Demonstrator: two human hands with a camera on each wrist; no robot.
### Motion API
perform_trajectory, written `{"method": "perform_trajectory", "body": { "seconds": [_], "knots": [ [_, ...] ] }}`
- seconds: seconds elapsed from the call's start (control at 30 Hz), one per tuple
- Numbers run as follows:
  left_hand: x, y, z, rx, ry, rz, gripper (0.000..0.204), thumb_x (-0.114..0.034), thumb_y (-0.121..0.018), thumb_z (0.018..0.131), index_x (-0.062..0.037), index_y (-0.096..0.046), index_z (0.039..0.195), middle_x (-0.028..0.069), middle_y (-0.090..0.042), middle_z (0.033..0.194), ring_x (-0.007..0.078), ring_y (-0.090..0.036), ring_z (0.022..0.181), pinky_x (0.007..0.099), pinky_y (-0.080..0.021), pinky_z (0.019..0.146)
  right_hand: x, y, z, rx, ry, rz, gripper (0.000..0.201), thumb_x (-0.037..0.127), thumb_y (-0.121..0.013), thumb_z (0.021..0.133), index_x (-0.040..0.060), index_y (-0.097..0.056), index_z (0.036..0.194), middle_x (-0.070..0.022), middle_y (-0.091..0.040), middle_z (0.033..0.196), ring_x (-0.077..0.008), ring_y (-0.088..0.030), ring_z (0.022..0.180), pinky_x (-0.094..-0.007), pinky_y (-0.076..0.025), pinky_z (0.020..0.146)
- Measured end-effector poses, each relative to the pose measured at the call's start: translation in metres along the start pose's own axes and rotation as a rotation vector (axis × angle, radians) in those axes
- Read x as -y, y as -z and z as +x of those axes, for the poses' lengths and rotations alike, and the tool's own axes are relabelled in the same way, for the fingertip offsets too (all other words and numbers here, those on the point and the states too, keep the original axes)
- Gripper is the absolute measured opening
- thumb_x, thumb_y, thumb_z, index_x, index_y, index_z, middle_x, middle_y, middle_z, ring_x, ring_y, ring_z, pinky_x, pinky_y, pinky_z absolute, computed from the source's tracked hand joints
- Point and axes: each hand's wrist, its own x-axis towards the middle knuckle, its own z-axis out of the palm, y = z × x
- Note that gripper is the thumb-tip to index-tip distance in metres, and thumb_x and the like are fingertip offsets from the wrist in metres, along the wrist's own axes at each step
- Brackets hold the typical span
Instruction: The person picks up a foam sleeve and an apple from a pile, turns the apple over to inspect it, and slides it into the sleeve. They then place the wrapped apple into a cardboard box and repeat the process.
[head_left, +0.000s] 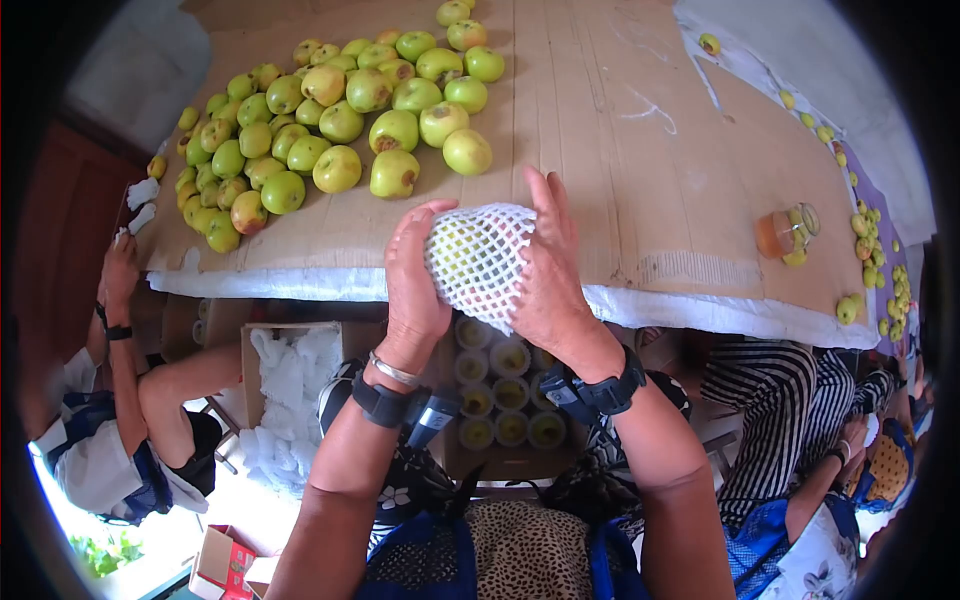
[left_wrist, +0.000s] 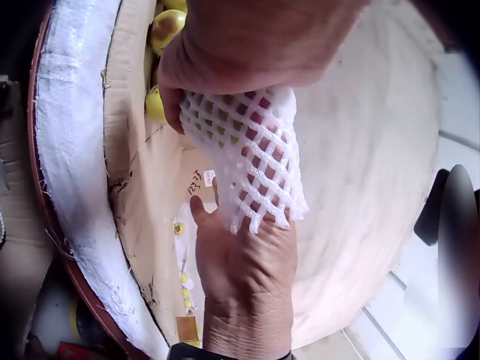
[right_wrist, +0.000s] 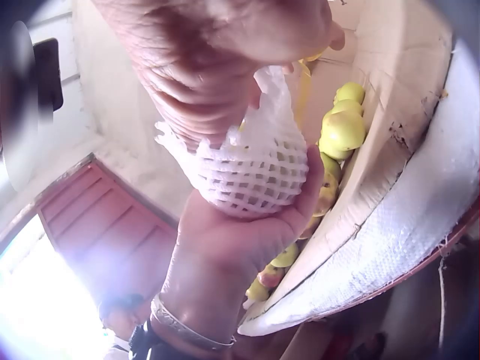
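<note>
A white foam net [head_left: 478, 262] covers a green apple, held between both hands above the cardboard's front edge. My left hand [head_left: 415, 280] cups its closed side, the fingers curved round it. At the other side, my right hand [head_left: 552, 275] has some fingers inside the net's open end, with thumb and another finger raised. In the left wrist view the net [left_wrist: 262, 161] flares over the right hand [left_wrist: 251, 274]. The right wrist view shows the net's rounded end [right_wrist: 255, 176] resting in the left palm [right_wrist: 225, 244].
Many green apples [head_left: 340, 123] lie at the left on the cardboard [head_left: 570, 130]. A jar [head_left: 787, 232] lies to the right. Below the edge are a box of wrapped apples [head_left: 510, 395] and a box of white nets [head_left: 295, 375]. People sit on both sides.
</note>
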Motion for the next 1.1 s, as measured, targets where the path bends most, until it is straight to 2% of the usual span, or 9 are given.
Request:
{"method": "perform_trajectory", "body": {
  "seconds": [0.13, 0.2, 0.27, 0.37, 0.47, 0.53, 0.7, 0.83, 1.1],
  "knots": [
    [-0.003, 0.001, 0.001, 0.031, 0.072, -0.112, 0.031, -0.023, -0.039, 0.091, 0.0003, -0.053, 0.105, 0.0092, -0.059, 0.095, 0.0166, -0.058, 0.087, 0.0298, -0.047, 0.079, 0.001, 0.0, 0.001, 0.013, -0.054, 0.148, 0.039, 0.012, -0.072, 0.055, -0.0054, -0.061, 0.089, -0.0238, -0.018, 0.139, -0.0457, -0.021, 0.126, -0.0507, -0.023, 0.1],
    [-0.004, 0.002, 0.001, 0.041, 0.046, -0.081, 0.031, -0.024, -0.038, 0.091, 0.0006, -0.053, 0.105, 0.0095, -0.059, 0.095, 0.0169, -0.058, 0.087, 0.03, -0.047, 0.08, 0.004, -0.001, 0.0, 0.067, -0.15, 0.284, 0.057, 0.01, -0.07, 0.064, -0.0042, -0.046, 0.113, -0.0213, -0.022, 0.139, -0.0387, -0.028, 0.124, -0.0428, -0.027, 0.101],
    [-0.003, 0.001, 0.001, 0.036, 0.051, -0.074, 0.032, -0.024, -0.038, 0.091, 0.0007, -0.053, 0.104, 0.0097, -0.059, 0.094, 0.017, -0.059, 0.086, 0.03, -0.047, 0.079, 0.005, 0.001, 0.0, 0.078, -0.135, 0.212, 0.066, 0.008, -0.068, 0.068, -0.0042, -0.038, 0.125, -0.0199, -0.026, 0.137, -0.0341, -0.034, 0.122, -0.0376, -0.031, 0.101],
    [-0.002, 0.002, 0.004, 0.013, 0.102, -0.103, 0.033, -0.027, -0.037, 0.092, 0.0005, -0.053, 0.103, 0.0098, -0.059, 0.093, 0.0169, -0.059, 0.084, 0.0301, -0.048, 0.078, 0.005, 0.0, 0.0, 0.069, -0.06, 0.019, 0.055, 0.006, -0.068, 0.064, -0.0058, -0.046, 0.113, -0.0218, -0.029, 0.135, -0.0353, -0.035, 0.121, -0.0395, -0.03, 0.1],
    [0.005, 0.007, 0.006, 0.057, 0.15, -0.228, 0.034, -0.03, -0.038, 0.092, -0.0002, -0.053, 0.101, 0.0097, -0.06, 0.092, 0.0166, -0.06, 0.082, 0.03, -0.049, 0.075, 0.001, 0.0, 0.002, 0.116, -0.158, 0.139, 0.036, 0.005, -0.067, 0.057, -0.0064, -0.061, 0.09, -0.0261, -0.027, 0.135, -0.0414, -0.028, 0.124, -0.0477, -0.025, 0.1],
    [0.004, 0.006, 0.005, 0.059, 0.155, -0.187, 0.034, -0.03, -0.041, 0.092, 0.0003, -0.053, 0.102, 0.01, -0.06, 0.091, 0.0163, -0.06, 0.081, 0.0295, -0.05, 0.074, 0.003, 0.004, 0.003, 0.115, -0.123, 0.072, 0.036, 0.005, -0.067, 0.056, -0.0066, -0.061, 0.09, -0.0261, -0.027, 0.134, -0.0401, -0.029, 0.123, -0.0473, -0.026, 0.1],
    [0.003, 0.005, 0.003, 0.049, 0.126, -0.126, 0.033, -0.027, -0.047, 0.09, 0.0016, -0.053, 0.104, 0.0104, -0.061, 0.09, 0.0161, -0.061, 0.078, 0.0289, -0.05, 0.071, -0.002, 0.002, -0.001, 0.16, -0.251, 0.232, 0.036, 0.005, -0.066, 0.057, -0.0061, -0.061, 0.091, -0.0258, -0.027, 0.135, -0.04, -0.027, 0.124, -0.0467, -0.024, 0.101],
    [0.002, 0.008, 0.007, -0.003, 0.136, -0.153, 0.03, -0.025, -0.049, 0.088, 0.0016, -0.054, 0.102, 0.0093, -0.061, 0.089, 0.0156, -0.061, 0.077, 0.028, -0.05, 0.071, 0.011, 0.015, 0.005, 0.09, -0.164, 0.211, 0.042, 0.006, -0.069, 0.058, -0.0027, -0.06, 0.098, -0.0232, -0.029, 0.135, -0.0385, -0.03, 0.125, -0.0448, -0.027, 0.101],
    [-0.001, 0.008, 0.006, -0.037, 0.12, -0.183, 0.02, -0.018, -0.056, 0.084, -0.0008, -0.056, 0.093, 0.0064, -0.061, 0.083, 0.0129, -0.06, 0.071, 0.0257, -0.049, 0.066, 0.012, 0.018, 0.01, 0.004, -0.015, 0.396, 0.048, 0.01, -0.074, 0.062, 0.0016, -0.056, 0.106, -0.0166, -0.049, 0.122, -0.0324, -0.049, 0.111, -0.0388, -0.039, 0.094]
  ]
}}
